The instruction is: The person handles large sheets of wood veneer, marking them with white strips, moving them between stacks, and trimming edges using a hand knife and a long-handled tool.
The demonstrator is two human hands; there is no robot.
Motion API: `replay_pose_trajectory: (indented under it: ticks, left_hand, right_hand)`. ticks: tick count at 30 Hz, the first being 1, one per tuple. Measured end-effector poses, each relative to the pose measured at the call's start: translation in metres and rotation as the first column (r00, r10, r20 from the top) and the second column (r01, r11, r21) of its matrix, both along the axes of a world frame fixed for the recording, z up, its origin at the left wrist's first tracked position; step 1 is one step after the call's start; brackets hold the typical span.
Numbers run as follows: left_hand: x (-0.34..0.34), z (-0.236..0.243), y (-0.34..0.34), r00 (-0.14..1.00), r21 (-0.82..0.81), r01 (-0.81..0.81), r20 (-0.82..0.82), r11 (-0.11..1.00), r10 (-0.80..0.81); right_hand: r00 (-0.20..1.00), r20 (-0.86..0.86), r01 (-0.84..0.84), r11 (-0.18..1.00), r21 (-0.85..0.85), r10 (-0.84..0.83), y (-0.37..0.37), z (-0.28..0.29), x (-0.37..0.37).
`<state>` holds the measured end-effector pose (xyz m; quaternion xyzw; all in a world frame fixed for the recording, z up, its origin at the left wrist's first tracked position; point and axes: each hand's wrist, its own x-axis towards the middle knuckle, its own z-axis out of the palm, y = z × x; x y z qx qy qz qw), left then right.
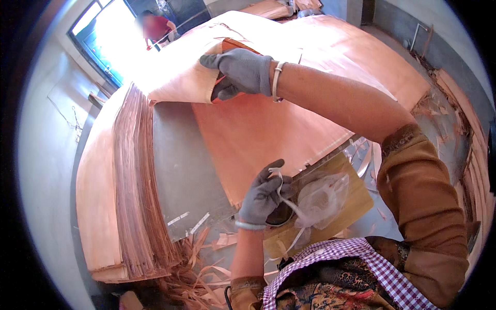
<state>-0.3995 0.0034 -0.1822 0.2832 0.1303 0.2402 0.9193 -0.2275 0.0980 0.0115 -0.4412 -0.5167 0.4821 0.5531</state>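
Note:
My right hand (pixel 243 75), in a grey glove, grips the raised edge of a pale veneer sheet (pixel 178 82) on the far side of the worktable. Below that, a pinkish veneer sheet (pixel 248 142) lies on the grey metal tabletop (pixel 173 150). Near the table's front edge, my gloved left hand (pixel 261 199) has its fingers curled around a thin white strip (pixel 279 188) that trails down beside a crumpled translucent plastic bag (pixel 323 194). The bag sits on a yellowish board (pixel 356 204). White tape pieces (pixel 199 222) lie on the metal.
A tall veneer stack (pixel 95 196) stands at the left, with scraps (pixel 186 279) below it. More sheets (pixel 361 46) cover the back. Another person in red (pixel 160 28) is by the bright doorway (pixel 103 36). Veneer pieces (pixel 473 165) lean along the right wall.

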Motion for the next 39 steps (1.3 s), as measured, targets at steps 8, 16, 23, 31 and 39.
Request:
replay_pose_trajectory:
  ticks: [8,16,23,31,39]
  left_hand:
    - [0.092,-0.044,0.050,0.974,-0.245,-0.208,0.031,0.947,0.222]
    - [0.196,-0.024,0.115,0.841,0.027,-0.541,0.013,0.841,0.541]
    - [0.200,0.003,0.183,0.566,0.478,-0.721,-0.013,0.502,0.825]
    - [0.106,-0.023,0.146,0.056,0.961,-0.233,-0.142,0.151,0.988]
    - [0.039,0.043,0.121,-0.087,0.987,0.048,0.154,-0.151,0.984]
  right_hand:
    - [0.982,-0.066,-0.178,0.984,0.030,0.179,0.007,0.035,-0.002]
    - [0.939,-0.197,-0.286,0.958,0.009,0.283,0.018,0.043,-0.039]
    - [0.971,0.054,-0.238,0.960,0.148,0.232,0.024,0.020,-0.028]
    - [0.875,-0.451,-0.176,0.984,0.038,0.174,-0.001,0.013,0.064]
    - [0.984,-0.121,0.134,0.990,0.033,-0.129,0.008,0.012,0.165]
